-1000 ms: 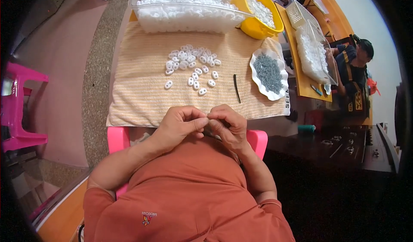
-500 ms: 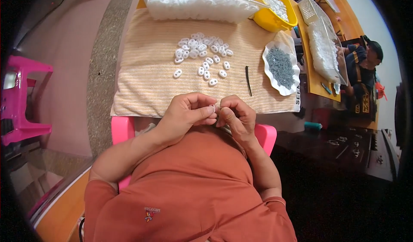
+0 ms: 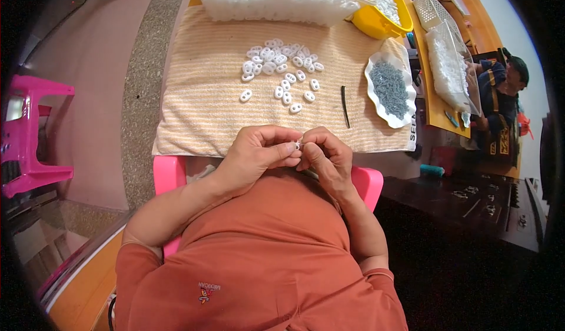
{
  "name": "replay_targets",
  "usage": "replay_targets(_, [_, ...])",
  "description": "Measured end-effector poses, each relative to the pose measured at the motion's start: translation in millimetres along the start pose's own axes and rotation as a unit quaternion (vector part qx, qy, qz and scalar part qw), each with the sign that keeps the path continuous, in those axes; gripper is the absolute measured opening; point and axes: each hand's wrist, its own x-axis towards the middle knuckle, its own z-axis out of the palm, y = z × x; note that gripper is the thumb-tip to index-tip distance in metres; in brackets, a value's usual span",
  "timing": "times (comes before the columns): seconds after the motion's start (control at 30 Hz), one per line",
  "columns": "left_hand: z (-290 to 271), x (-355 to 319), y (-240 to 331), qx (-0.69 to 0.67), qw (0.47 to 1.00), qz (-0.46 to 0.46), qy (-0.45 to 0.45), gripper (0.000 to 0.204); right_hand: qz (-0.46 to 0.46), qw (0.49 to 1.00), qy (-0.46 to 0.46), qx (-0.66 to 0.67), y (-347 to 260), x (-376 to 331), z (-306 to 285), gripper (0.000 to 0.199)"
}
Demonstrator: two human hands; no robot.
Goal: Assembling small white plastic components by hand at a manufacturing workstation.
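Person in a rust-orange shirt (image 3: 265, 242) sits low in a pink plastic chair (image 3: 368, 186), both forearms up over the belly, hands meeting just off the near edge of the towel. Left hand (image 3: 259, 151): thumb and index pressed together, tips pinching a small white piece (image 3: 298, 146), the rest of the fingers curled under. Right hand (image 3: 329, 157): thumb and index drawn nearly together right beside that piece, other fingers bent in; cannot tell whether its tips grip the piece or something tiny next to it. Piece sits between the two sets of fingertips, mostly covered, exact shape unclear. Beyond the hands, a striped towel (image 3: 200, 95) carries a loose cluster of white two-holed oval pieces (image 3: 269, 68), a few strays nearer the person. Right of them lies a thin black strip (image 3: 345, 107), then a scalloped white dish (image 3: 395, 121) full of small grey pieces (image 3: 389, 89). At the far edge: clear plastic tub (image 3: 276, 13) heaped with white pieces, yellow bucket (image 3: 379, 29) touching or just beside it, also holding white pieces. Far right, a co-worker (image 3: 497, 89) in dark clothing by another clear tub (image 3: 465, 95).
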Motion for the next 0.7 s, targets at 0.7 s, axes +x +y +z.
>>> replay_targets(0.7, [-3.4, 2.6, -0.2, -0.027, 0.999, -0.006, -0.030, 0.021, 0.048, 0.997, 0.002, 0.057, 1.8, 1.4, 1.1, 0.015])
